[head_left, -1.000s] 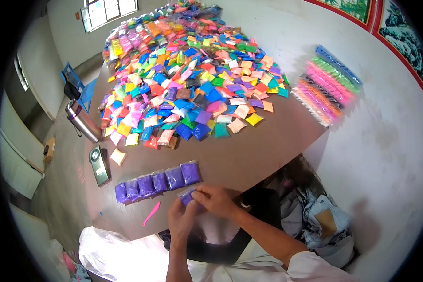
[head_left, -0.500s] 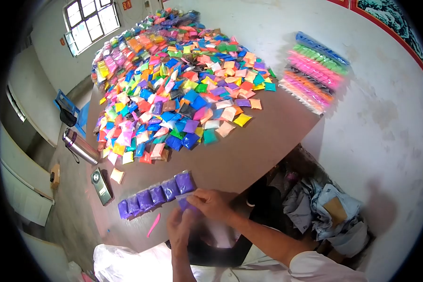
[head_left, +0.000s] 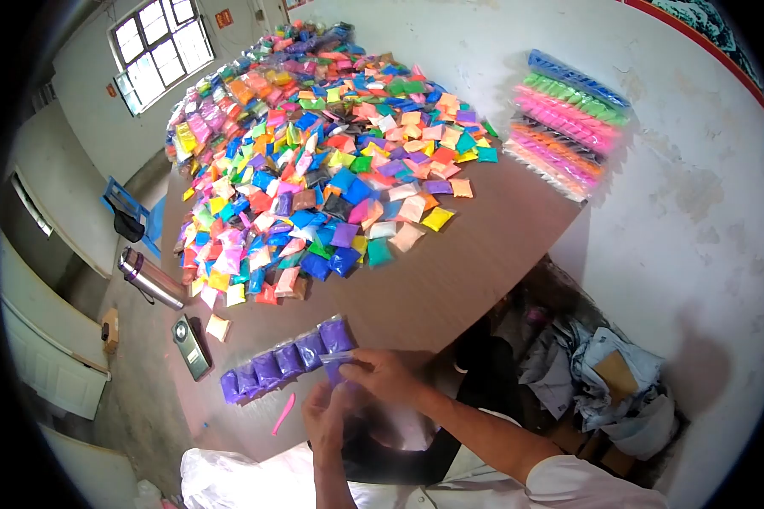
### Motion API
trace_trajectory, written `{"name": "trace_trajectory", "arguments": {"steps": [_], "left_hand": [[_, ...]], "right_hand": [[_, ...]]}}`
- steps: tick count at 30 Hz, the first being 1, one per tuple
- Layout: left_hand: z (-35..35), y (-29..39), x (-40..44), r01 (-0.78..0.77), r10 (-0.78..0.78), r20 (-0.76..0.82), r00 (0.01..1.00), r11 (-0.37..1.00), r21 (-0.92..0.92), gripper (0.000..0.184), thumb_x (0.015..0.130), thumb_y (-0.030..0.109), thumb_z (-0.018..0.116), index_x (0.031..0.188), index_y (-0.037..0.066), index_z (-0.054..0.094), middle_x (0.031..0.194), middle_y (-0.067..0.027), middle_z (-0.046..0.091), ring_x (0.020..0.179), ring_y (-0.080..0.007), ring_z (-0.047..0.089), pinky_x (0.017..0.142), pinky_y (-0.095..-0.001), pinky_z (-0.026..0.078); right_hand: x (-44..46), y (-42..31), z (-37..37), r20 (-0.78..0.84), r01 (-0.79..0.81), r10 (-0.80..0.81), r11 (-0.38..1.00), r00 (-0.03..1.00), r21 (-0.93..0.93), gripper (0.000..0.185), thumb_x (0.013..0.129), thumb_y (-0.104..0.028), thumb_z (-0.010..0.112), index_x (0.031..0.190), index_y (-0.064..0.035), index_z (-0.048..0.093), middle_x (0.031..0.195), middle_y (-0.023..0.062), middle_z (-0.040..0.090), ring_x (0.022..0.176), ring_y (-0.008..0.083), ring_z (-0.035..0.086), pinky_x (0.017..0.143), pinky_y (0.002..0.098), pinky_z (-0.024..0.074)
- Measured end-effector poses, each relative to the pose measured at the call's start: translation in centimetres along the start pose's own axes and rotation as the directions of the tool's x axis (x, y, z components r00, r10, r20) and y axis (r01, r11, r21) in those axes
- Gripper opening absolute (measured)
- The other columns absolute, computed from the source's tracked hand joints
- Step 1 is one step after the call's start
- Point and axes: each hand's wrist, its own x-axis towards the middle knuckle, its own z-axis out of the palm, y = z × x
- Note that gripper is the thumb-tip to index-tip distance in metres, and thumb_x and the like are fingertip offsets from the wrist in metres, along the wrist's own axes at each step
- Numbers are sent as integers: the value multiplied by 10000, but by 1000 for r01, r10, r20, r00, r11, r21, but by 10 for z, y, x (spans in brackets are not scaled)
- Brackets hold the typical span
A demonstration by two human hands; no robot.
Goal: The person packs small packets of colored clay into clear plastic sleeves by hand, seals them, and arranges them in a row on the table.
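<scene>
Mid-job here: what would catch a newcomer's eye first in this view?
Most likely the huge heap of many-coloured packets covering the far part of the table. Next, the row of six purple packets nearer the person, and another purple packet held between the left hand and right hand.

A brown tabletop strip [head_left: 399,297] offers passage; the multicoloured plastic-packet heap [head_left: 310,170] bars its far side, the purple plastic-packet row [head_left: 289,360] its near side.
</scene>
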Motion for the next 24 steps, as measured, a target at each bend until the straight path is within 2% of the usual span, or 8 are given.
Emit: {"name": "trace_trajectory", "arguments": {"steps": [3, 5, 8, 11, 14, 17, 21, 24], "left_hand": [[-3, -3, -1, 14, -14, -19, 1000, 1000, -3, 163, 983, 184, 712, 1022, 27, 699, 803, -14, 683, 683, -76, 599, 652, -220, 498], [-12, -17, 4, -17, 19, -25, 1000, 997, 72, 154, 983, 177, 710, 1022, 28, 697, 804, -11, 678, 684, -75, 595, 652, -220, 495], [-13, -22, 4, -34, 36, -13, 999, 993, 110, 141, 983, 165, 709, 1020, 29, 691, 809, -6, 670, 685, -72, 586, 649, -219, 486], [-2, -5, 0, 0, 0, 15, 1000, 1000, 29, 162, 976, 157, 719, 1050, 16, 688, 841, -7, 678, 722, -79, 605, 685, -226, 506], [13, 24, -8, 20, -19, 38, 999, 999, -36, 191, 968, 151, 727, 1081, 1, 689, 871, -15, 693, 765, -89, 632, 724, -245, 536], [6, 13, -2, 4, -9, 76, 997, 998, 68, 213, 960, 142, 729, 1108, -6, 693, 902, -22, 705, 783, -95, 645, 749, -255, 555], [-2, 1, 0, 13, -18, 29, 999, 984, 178, 205, 925, 163, 761, 1040, -3, 721, 885, 1, 704, 769, -78, 638, 702, -240, 530], [0, 5, -1, -4, -4, 38, 999, 976, 219, 205, 904, 177, 779, 1011, 8, 737, 862, 21, 697, 765, -68, 627, 679, -231, 507]], "right_hand": [[0, -6, 0, 5, 124, -124, 982, 992, -146, 250, 980, -229, 701, 1109, -15, 718, 872, 63, 713, 782, 123, 637, 713, 291, 526], [-8, -42, -2, -14, -20, 17, 981, 1000, -193, 251, 985, -181, 683, 1171, -16, 724, 861, -10, 684, 760, 84, 604, 692, 269, 509], [-5, -23, -3, -44, -31, 27, 997, 999, -76, 225, 983, -175, 689, 1144, -29, 742, 808, -42, 656, 689, 57, 563, 644, 240, 478], [-6, -24, -1, -71, -28, 30, 999, 997, 28, 209, 980, -164, 693, 1135, -36, 749, 827, -51, 636, 701, 36, 541, 642, 220, 458], [-4, -14, -3, -22, 54, -55, 998, 998, -21, 186, 972, -139, 698, 1115, -31, 752, 863, -47, 638, 734, 44, 551, 662, 222, 464], [-3, -10, -2, 26, 142, -140, 982, 990, -128, 164, 966, -121, 704, 1092, -26, 750, 890, -39, 640, 765, 49, 566, 689, 222, 475], [-5, -20, 0, 44, 134, -128, 981, 991, -142, 145, 966, -116, 705, 1074, -29, 744, 882, -30, 653, 769, 55, 576, 703, 229, 488], [-6, -19, -1, 18, -9, 11, 995, 1000, -103, 195, 947, -150, 709, 1095, -29, 746, 930, 1, 713, 836, 90, 634, 768, 277, 524]]}}
